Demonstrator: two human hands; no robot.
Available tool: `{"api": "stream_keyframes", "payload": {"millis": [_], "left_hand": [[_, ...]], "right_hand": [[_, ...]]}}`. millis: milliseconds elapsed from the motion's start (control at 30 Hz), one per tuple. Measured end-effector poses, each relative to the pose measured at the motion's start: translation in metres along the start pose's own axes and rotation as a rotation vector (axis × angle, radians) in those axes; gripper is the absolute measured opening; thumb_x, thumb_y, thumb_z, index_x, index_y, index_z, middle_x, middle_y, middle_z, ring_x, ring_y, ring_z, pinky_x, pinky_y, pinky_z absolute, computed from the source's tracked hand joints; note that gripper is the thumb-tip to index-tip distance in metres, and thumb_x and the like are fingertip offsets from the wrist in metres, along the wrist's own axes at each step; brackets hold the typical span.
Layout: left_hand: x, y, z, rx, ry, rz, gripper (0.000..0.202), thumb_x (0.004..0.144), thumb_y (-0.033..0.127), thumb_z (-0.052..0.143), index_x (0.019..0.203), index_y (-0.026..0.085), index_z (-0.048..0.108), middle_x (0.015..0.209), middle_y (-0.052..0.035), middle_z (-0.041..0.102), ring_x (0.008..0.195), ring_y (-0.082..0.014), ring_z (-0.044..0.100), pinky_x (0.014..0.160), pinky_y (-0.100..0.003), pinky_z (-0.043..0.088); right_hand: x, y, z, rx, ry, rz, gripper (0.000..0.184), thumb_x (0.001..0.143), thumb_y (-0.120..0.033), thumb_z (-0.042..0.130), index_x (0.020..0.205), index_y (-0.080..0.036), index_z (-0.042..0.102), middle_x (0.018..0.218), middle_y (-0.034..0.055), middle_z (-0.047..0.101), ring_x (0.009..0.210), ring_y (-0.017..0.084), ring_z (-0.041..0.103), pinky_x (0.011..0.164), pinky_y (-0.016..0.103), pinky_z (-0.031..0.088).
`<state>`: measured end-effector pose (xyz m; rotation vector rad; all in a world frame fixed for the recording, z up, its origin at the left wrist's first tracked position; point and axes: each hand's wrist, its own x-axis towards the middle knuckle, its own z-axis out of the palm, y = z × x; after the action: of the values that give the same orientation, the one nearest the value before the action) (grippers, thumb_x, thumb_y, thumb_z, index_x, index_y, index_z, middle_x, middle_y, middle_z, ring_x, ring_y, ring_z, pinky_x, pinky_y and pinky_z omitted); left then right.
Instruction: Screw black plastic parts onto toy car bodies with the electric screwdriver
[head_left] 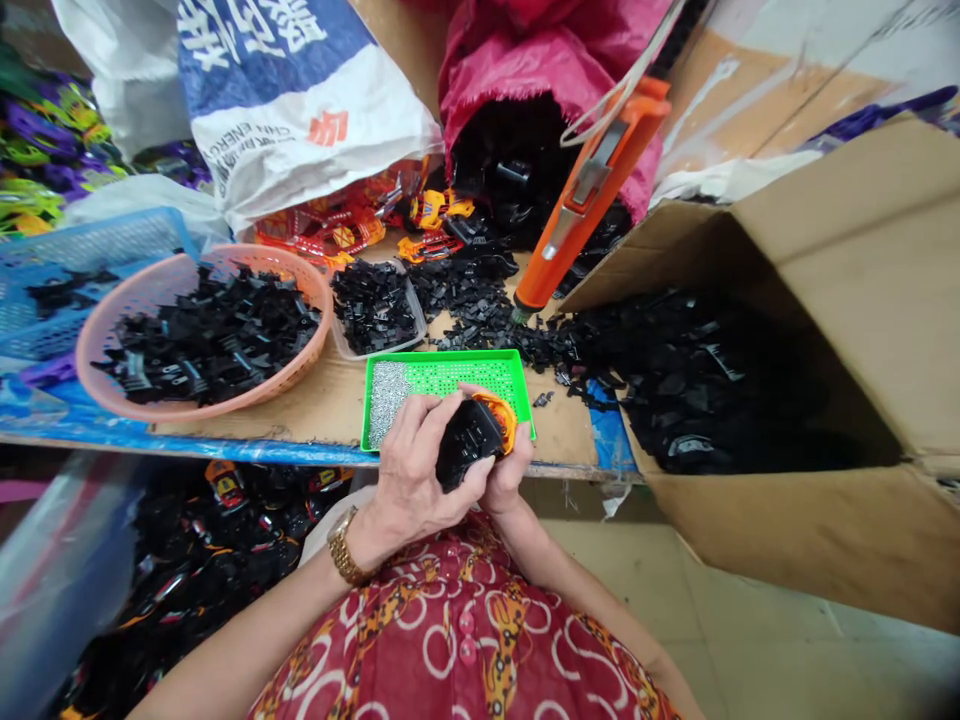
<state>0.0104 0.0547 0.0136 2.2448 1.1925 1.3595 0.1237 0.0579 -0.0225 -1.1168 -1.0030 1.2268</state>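
Hands, head view. Both meet at frame centre, just below the near edge of the bench. Left hand (416, 470), with a gold-coloured metal wristwatch (343, 545) at the wrist, extends from 7 o'clock and curls over a black moulded-plastic toy chassis (466, 442), its fingers folded on the top face and its thumb along the near side. Right hand (512, 468) extends from 5 o'clock and cups the same piece from beneath and from the 3 o'clock side. Neither hand is spread: both are closed on the piece, which lies between the palms with its long axis running from 7 o'clock to 1 o'clock. An orange plastic insert (501, 415) shows at the 1 o'clock end, beside the right fingertips.

At 12 o'clock of the hands, just beyond the fingertips, lies a shallow green perforated plastic tray (450, 375) with a heap of small silver screws (386, 395) in its 9 o'clock half; the left hand is the nearer to that heap. Farther out at 1 o'clock, an orange electric screwdriver (581, 195) hangs tip-down over loose black parts. A round pink plastic basket (97, 340) of black parts stands at 10 o'clock, and an open brown cardboard box (862, 260) lies on its side at 3 o'clock.
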Motion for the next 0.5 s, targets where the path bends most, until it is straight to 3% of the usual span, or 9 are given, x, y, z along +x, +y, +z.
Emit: {"api": "stream_keyframes", "payload": {"millis": [100,200,400,500], "left_hand": [[-0.0028,-0.0011,0.0013,-0.044,-0.014,-0.016,0.056,0.088,0.032,0.068,0.141,0.023,0.050,0.110,-0.0114,0.057,0.098,-0.0279,0.059,0.083,-0.046,0.056],[-0.0049,-0.0017,0.0015,-0.077,-0.030,-0.028,0.056,0.089,0.030,0.067,0.141,0.022,0.050,0.114,-0.0122,0.058,0.101,-0.0280,0.059,0.087,-0.047,0.055],[-0.0063,-0.0019,0.0014,-0.118,-0.056,-0.004,0.058,0.088,0.031,0.067,0.143,0.022,0.050,0.114,-0.0120,0.058,0.103,-0.0285,0.058,0.087,-0.047,0.055],[-0.0063,-0.0012,0.0025,-0.114,-0.071,-0.013,0.059,0.088,0.031,0.067,0.143,0.022,0.050,0.115,-0.0121,0.058,0.103,-0.0285,0.058,0.088,-0.047,0.054]], "right_hand": [[-0.0024,0.0000,0.0008,0.078,0.057,0.000,0.093,0.086,-0.088,0.009,0.137,-0.027,0.057,0.112,0.0113,0.067,0.123,0.036,0.059,0.103,0.055,0.055],[-0.0062,0.0007,-0.0009,0.128,0.051,-0.015,0.083,0.089,-0.082,0.016,0.134,-0.025,0.055,0.113,0.0114,0.066,0.116,0.034,0.062,0.102,0.053,0.055],[-0.0099,0.0047,-0.0061,0.025,0.062,-0.032,0.080,0.092,-0.073,0.002,0.135,-0.027,0.051,0.115,0.0115,0.065,0.116,0.033,0.063,0.103,0.053,0.055],[-0.0091,0.0064,-0.0062,0.066,0.058,-0.016,0.083,0.091,-0.077,0.005,0.136,-0.026,0.052,0.114,0.0115,0.066,0.114,0.033,0.064,0.101,0.052,0.056]]}}
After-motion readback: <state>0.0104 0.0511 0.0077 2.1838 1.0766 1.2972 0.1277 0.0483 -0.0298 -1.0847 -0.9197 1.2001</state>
